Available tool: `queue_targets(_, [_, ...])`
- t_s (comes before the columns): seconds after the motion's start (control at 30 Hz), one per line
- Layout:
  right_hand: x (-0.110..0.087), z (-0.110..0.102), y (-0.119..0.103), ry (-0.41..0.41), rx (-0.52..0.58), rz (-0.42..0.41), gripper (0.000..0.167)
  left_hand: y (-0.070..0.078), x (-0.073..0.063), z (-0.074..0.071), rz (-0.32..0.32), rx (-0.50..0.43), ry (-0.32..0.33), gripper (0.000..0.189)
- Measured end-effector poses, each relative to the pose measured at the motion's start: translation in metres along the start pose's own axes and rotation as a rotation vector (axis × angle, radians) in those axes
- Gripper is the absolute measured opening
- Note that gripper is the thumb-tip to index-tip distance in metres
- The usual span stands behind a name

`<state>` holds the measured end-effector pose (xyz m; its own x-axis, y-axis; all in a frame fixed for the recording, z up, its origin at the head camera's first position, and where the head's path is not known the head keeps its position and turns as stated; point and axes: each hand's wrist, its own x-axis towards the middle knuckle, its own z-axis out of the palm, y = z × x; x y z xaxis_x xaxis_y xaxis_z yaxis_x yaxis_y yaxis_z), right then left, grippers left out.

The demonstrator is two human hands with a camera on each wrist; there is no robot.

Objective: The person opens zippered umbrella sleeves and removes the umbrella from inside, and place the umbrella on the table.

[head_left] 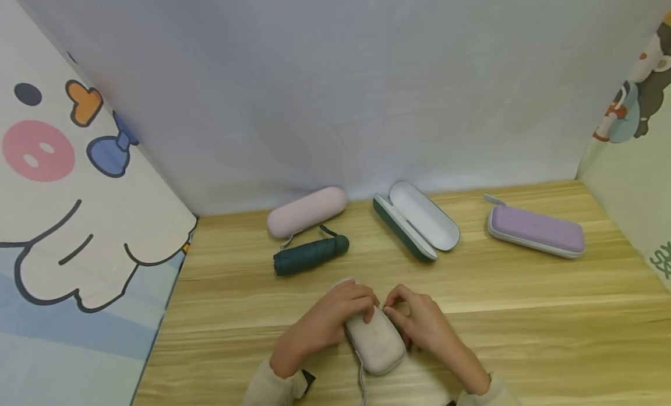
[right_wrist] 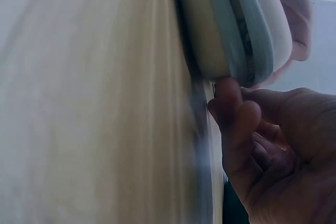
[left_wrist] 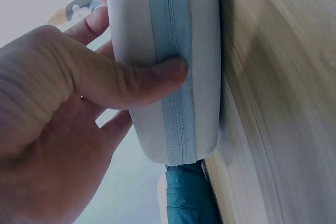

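A beige zip-up case (head_left: pixel 376 343) lies on the wooden table at the front middle, with a wrist strap (head_left: pixel 362 381) trailing from its left side. My left hand (head_left: pixel 341 311) grips the case from its left and top; in the left wrist view its thumb (left_wrist: pixel 163 76) presses on the grey zip band (left_wrist: pixel 170 24). On the other side, my right hand (head_left: pixel 421 320) pinches at the zip with thumb and forefinger. The zip pull itself is hidden by these fingers. A dark gap (right_wrist: pixel 242 30) runs between the zip's two edges in the right wrist view, so that stretch is parted.
Behind the hands lie a pink case (head_left: pixel 306 211) and a folded dark green umbrella (head_left: pixel 311 255). An opened glasses case (head_left: pixel 428 218), green outside and white inside, stands farther right. A purple zip case (head_left: pixel 537 228) lies at the right. A pale curtain (head_left: pixel 335 91) hangs along the back edge.
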<state>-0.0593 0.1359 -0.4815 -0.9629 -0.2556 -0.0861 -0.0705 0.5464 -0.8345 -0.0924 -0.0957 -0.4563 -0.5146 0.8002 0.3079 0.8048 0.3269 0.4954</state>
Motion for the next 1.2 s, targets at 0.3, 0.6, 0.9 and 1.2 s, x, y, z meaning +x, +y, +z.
queue_targets(0.3, [-0.005, 0.008, -0.003, -0.017, 0.085, 0.026, 0.005, -0.002, -0.004, 0.004, -0.03, 0.104, 0.074, 0.057])
queue_targets(0.6, [-0.011, 0.015, -0.006, 0.0, 0.245, 0.108, 0.006, 0.016, -0.019, 0.006, -0.366, 0.408, 0.177, 0.031])
queue_targets(0.9, [-0.013, 0.007, -0.005, -0.014, 0.052, 0.015, 0.006, 0.077, -0.022, 0.042, -0.661, 0.341, 0.158, 0.059])
queue_targets(1.2, [-0.008, -0.003, -0.006, 0.074, -0.333, -0.199, 0.011, 0.103, -0.005, 0.066, -0.814, 0.478, 0.065, 0.089])
